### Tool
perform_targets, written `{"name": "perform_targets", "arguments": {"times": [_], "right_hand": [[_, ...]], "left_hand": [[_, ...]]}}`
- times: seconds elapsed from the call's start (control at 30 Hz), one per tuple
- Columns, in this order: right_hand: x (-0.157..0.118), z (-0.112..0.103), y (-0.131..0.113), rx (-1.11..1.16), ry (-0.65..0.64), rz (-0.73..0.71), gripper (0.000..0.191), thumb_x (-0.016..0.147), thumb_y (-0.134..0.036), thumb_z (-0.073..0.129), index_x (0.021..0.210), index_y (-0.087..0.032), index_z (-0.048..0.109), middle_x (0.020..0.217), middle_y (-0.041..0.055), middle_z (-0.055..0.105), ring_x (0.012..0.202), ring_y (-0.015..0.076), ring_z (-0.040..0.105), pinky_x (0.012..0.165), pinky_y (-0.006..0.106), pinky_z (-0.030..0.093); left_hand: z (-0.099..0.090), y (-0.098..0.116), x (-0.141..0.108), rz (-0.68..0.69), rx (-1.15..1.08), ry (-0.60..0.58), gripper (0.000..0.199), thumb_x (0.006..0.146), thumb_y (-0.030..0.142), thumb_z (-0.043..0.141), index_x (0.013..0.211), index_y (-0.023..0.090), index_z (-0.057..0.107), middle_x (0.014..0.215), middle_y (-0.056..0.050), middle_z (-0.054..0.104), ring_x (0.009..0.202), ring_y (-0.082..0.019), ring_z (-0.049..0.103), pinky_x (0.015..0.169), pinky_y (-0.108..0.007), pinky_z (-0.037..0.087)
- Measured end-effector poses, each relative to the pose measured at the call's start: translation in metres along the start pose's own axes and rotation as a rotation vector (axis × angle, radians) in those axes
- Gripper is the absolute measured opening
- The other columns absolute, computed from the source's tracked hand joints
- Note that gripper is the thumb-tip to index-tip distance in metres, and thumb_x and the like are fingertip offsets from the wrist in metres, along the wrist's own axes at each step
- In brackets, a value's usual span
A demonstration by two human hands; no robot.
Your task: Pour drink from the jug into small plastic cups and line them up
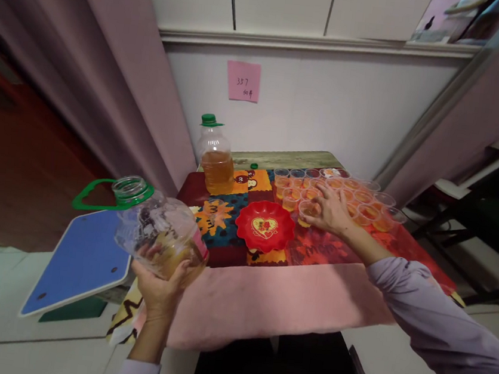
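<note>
My left hand (164,285) is wrapped round the lower part of a clear plastic jug (159,225), which tilts to the left. Its green ring handle sits round the uncapped neck, and a little yellowish liquid shows low inside. On the right of the table, my right hand (332,211) has its fingers round the rim of a clear plastic cup (305,210) holding orange liquid. That cup stands at the near left edge of a cluster of similar cups (363,197). Several of them contain orange liquid. My right hand hides part of the cluster.
A red scalloped plate (241,225) lies mid-table. Behind it to the left stands a second jug (218,168), green-capped, with amber liquid. A small green cap (254,166) lies near the back. A blue board (82,264) stands left of the table; the wall (294,108) rises behind.
</note>
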State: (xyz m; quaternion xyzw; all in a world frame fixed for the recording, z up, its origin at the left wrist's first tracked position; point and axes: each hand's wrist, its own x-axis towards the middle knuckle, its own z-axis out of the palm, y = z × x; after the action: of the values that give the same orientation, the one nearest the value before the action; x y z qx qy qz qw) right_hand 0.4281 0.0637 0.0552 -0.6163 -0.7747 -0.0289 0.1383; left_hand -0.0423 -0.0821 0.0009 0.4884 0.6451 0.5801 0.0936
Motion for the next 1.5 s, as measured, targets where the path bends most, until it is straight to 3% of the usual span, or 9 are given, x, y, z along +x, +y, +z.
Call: {"name": "perform_targets", "arguments": {"times": [0.27,0.47,0.57,0.67,0.83,0.97,1.1,1.3,1.5], "right_hand": [[-0.005,0.018,-0.004,-0.065,0.038,0.008,0.073,0.094,-0.068,0.069,0.142,-0.014,0.073,0.174,0.0283,0.046,0.165,0.0499,0.034,0.133,0.079,0.011],[0.006,-0.011,-0.016,0.033,0.179,0.001,0.07,0.099,-0.067,0.065,0.147,-0.016,0.071,0.17,0.0281,0.05,0.161,0.0506,0.041,0.13,0.08,0.018],[0.026,-0.029,-0.054,0.124,0.248,-0.092,0.056,0.104,-0.06,0.063,0.139,-0.018,0.077,0.165,0.0252,0.057,0.159,0.0491,0.044,0.131,0.078,0.02],[0.048,-0.031,-0.115,0.21,0.223,-0.258,0.04,0.106,-0.05,0.064,0.131,-0.024,0.081,0.167,0.0175,0.059,0.162,0.0461,0.043,0.133,0.079,0.014],[0.073,0.011,-0.213,0.299,0.028,-0.449,0.027,0.098,-0.034,0.077,0.122,-0.023,0.085,0.171,0.0171,0.056,0.167,0.0421,0.038,0.138,0.075,0.007],[0.08,0.042,-0.252,0.506,-0.043,-0.412,0.013,0.094,-0.026,0.079,0.104,-0.022,0.086,0.162,0.0142,0.066,0.164,0.0398,0.044,0.139,0.072,0.005],[0.075,0.031,-0.239,0.552,0.017,-0.396,0.013,0.099,-0.026,0.073,0.098,-0.022,0.085,0.161,0.0119,0.067,0.165,0.0365,0.044,0.14,0.07,0.005],[0.035,-0.008,-0.154,0.149,0.248,-0.473,0.019,0.107,-0.029,0.067,0.099,-0.025,0.083,0.165,0.0122,0.063,0.164,0.0393,0.045,0.137,0.078,0.013],[-0.006,0.019,-0.105,0.053,0.176,-0.396,0.02,0.107,-0.028,0.066,0.099,-0.024,0.085,0.161,0.015,0.067,0.159,0.0409,0.051,0.134,0.081,0.021]], "left_hand": [[0.004,0.005,-0.002,-0.018,-0.021,0.025,0.09,0.076,0.065,0.088,0.148,0.033,0.045,0.15,-0.014,0.061,0.141,-0.047,0.064,0.121,-0.072,0.053],[0.003,0.002,-0.004,-0.036,-0.03,0.033,0.09,0.074,0.065,0.089,0.145,0.03,0.046,0.147,-0.014,0.062,0.138,-0.042,0.067,0.119,-0.064,0.056],[0.002,0.001,-0.003,-0.029,-0.026,0.054,0.092,0.071,0.064,0.091,0.142,0.027,0.048,0.141,-0.015,0.064,0.135,-0.04,0.067,0.12,-0.065,0.053],[0.003,0.001,-0.003,-0.026,-0.049,0.078,0.094,0.066,0.066,0.093,0.139,0.023,0.051,0.137,-0.017,0.065,0.132,-0.041,0.068,0.117,-0.068,0.054],[0.004,-0.005,-0.005,-0.012,-0.074,0.075,0.097,0.067,0.07,0.091,0.143,0.025,0.05,0.138,-0.016,0.066,0.131,-0.04,0.069,0.114,-0.063,0.056],[0.003,-0.013,-0.006,-0.006,-0.08,0.076,0.104,0.063,0.072,0.093,0.143,0.023,0.049,0.134,-0.016,0.068,0.126,-0.038,0.072,0.112,-0.06,0.058],[0.003,-0.016,-0.007,-0.009,-0.1,0.081,0.102,0.062,0.07,0.096,0.142,0.023,0.052,0.133,-0.014,0.069,0.124,-0.039,0.073,0.111,-0.058,0.059],[0.006,-0.01,-0.006,-0.015,-0.132,0.093,0.098,0.06,0.072,0.095,0.138,0.028,0.055,0.134,-0.012,0.069,0.123,-0.038,0.073,0.107,-0.06,0.06],[0.005,-0.007,-0.002,-0.029,-0.054,0.088,0.098,0.059,0.07,0.095,0.137,0.028,0.054,0.131,-0.011,0.069,0.124,-0.036,0.073,0.11,-0.054,0.059]]}}
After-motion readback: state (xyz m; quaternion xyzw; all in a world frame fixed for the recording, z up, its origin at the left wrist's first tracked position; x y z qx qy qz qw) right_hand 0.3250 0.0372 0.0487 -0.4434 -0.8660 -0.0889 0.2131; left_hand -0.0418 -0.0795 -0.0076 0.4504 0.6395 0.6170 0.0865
